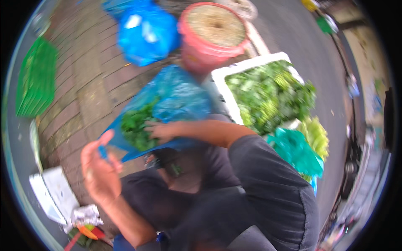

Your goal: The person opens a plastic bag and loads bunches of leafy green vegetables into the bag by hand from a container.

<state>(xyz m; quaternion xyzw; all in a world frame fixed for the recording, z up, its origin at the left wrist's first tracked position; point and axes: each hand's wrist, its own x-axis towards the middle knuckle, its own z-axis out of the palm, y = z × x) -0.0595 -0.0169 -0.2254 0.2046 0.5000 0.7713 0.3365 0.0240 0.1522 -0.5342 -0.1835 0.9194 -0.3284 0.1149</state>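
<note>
My left hand (102, 171) grips a corner of a blue plastic bag (185, 91), with a bit of the film showing between thumb and fingers. Leafy green herbs (135, 128) lie in the bag's mouth, which faces my left hand. My right hand (163, 131) reaches across to the herbs, its fingers at their near right side. Blur hides whether those fingers close on any stems. The bag lies in front of my knees, over the brick paving.
At right stands a white foam box (230, 97) of leafy greens (267, 94), with a green plastic bag (296, 150) beside it. Ahead are a red bucket (210, 56) and a full blue bag (147, 34). Green plastic baskets (37, 78) and a white box (59, 188) are left.
</note>
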